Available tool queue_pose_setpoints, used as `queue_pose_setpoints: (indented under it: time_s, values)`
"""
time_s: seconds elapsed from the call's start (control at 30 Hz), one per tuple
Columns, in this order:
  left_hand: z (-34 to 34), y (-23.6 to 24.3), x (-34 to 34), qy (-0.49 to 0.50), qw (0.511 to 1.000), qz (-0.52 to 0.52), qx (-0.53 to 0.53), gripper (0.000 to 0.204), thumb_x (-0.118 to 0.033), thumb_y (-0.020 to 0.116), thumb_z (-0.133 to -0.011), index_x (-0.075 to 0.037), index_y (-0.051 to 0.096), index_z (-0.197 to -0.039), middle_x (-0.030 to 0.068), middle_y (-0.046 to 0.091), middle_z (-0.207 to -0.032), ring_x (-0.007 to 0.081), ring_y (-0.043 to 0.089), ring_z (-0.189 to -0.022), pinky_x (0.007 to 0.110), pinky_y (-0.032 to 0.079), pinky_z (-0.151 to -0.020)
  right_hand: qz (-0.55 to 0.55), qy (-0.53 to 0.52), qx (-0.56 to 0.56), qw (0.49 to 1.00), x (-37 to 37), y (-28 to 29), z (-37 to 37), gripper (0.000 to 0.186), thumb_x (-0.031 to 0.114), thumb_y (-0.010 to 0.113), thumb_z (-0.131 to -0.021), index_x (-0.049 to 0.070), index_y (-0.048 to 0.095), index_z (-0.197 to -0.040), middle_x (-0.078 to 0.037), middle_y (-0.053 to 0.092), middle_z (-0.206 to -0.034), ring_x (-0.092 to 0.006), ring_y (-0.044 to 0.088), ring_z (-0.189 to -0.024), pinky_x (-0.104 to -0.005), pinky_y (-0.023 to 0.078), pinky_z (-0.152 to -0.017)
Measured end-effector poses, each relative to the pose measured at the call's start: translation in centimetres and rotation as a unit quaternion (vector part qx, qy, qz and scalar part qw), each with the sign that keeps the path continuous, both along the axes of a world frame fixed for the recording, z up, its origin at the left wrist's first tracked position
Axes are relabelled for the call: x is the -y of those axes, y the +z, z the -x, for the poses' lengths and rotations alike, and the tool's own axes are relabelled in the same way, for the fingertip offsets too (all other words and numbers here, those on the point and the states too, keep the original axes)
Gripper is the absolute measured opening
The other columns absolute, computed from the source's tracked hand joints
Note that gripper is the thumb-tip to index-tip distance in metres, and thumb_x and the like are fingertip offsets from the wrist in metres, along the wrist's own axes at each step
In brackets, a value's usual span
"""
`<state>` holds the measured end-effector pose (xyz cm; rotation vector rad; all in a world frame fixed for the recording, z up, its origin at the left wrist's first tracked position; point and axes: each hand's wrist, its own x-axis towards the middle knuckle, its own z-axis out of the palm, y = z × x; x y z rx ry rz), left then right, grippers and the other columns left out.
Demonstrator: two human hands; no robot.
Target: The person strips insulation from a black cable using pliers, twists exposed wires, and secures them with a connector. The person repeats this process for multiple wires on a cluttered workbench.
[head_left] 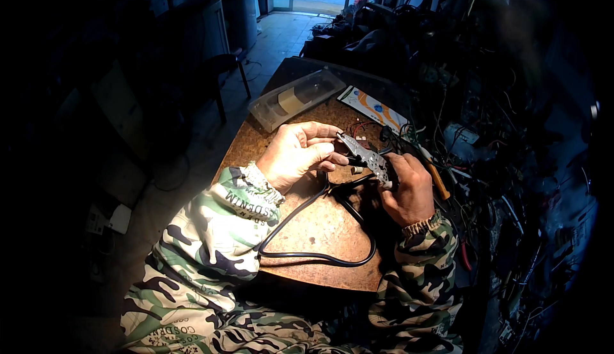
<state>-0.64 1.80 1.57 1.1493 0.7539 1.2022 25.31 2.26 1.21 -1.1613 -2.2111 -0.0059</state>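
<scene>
My right hand (409,188) is wrapped round the handles of silver wire strippers (371,157), their flat jaws with several holes pointing up and left. My left hand (297,152) is closed, its thumb and fingers pinching by the tip of the jaws. A black cable (313,256) comes out from under the left hand and lies in a loose loop on the brown tabletop (313,232). The exact end of the cable between the left fingers is too small and partly hidden to make out.
A clear plastic tray (265,108) with a tan piece inside sits at the table's far left. Beside it lies a white and orange card (374,108). An orange-handled tool (439,181) and tangled wires crowd the right edge. A dark stool (220,66) stands left beyond the table.
</scene>
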Motion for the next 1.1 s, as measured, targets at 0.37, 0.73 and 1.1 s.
queue_pose_setpoints:
  time_s: [0.37, 0.73, 1.1]
  values:
    - [-0.3, 0.9, 0.6, -0.005, 1.000, -0.004, -0.031, 0.033, -0.007, 0.064, -0.098, 0.006, 0.058, -0.127, 0.0202, 0.072, -0.105, 0.0212, 0.074, -0.088, 0.024, 0.060, -0.072, -0.006, 0.004, 0.000, 1.000, 0.2, 0.1, -0.2, 0.047, 0.003, 0.075, -0.065, -0.003, 0.065, -0.111, -0.019, 0.062, -0.089, -0.0399, 0.064, -0.085, -0.0447, 0.053, -0.075]
    - [-0.4, -0.7, -0.2, 0.011, 1.000, -0.009, -0.003, 0.028, -0.010, 0.065, -0.098, 0.004, 0.063, -0.123, 0.0164, 0.073, -0.102, 0.0181, 0.073, -0.084, 0.024, 0.059, -0.068, 0.049, 0.040, -0.055, 0.996, -0.3, -0.4, -0.3, 0.047, 0.005, 0.063, -0.067, -0.007, 0.064, -0.112, -0.026, 0.063, -0.092, -0.0439, 0.064, -0.085, -0.0450, 0.053, -0.077]
    - [-0.4, -0.7, -0.2, 0.013, 1.000, -0.017, -0.017, 0.032, -0.009, 0.065, -0.098, 0.003, 0.062, -0.128, 0.0154, 0.073, -0.102, 0.0156, 0.073, -0.081, 0.023, 0.058, -0.067, 0.033, 0.048, -0.064, 0.996, -0.5, -0.8, -0.1, 0.041, 0.004, 0.066, -0.068, -0.006, 0.065, -0.108, -0.025, 0.064, -0.090, -0.0430, 0.065, -0.085, -0.0449, 0.053, -0.075]
